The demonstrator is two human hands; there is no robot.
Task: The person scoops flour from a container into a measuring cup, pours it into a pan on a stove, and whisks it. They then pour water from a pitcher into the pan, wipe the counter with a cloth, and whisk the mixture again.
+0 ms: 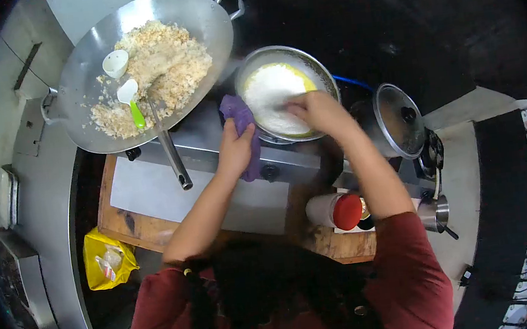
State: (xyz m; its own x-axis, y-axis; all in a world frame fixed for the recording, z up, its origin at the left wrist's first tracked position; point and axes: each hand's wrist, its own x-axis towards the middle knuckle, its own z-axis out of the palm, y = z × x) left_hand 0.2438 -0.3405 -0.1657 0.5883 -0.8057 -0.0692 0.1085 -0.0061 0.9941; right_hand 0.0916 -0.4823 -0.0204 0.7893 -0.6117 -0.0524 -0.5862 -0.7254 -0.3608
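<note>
A metal pan (325, 71) sits on the stove, with white powder (272, 96) heaped over something yellow inside. My left hand (234, 145) is closed around a purple cloth (238, 108), which lies against the pan's near left side; whether a handle is under it is hidden. Over the right part of the pan, my right hand (316, 113) is closed with its fingers down towards the powder. What it holds, if anything, is blurred and hidden. Left of the pan, a large wok (84, 74) contains fried rice (166, 62).
In the wok rest a white cup (115, 64), a green-handled spoon (137, 113) and a long metal ladle (173, 155). A glass-lidded pot (398, 118) stands right of the pan. Nearer me are a red-lidded jar (347, 211) and a yellow bag (94, 262).
</note>
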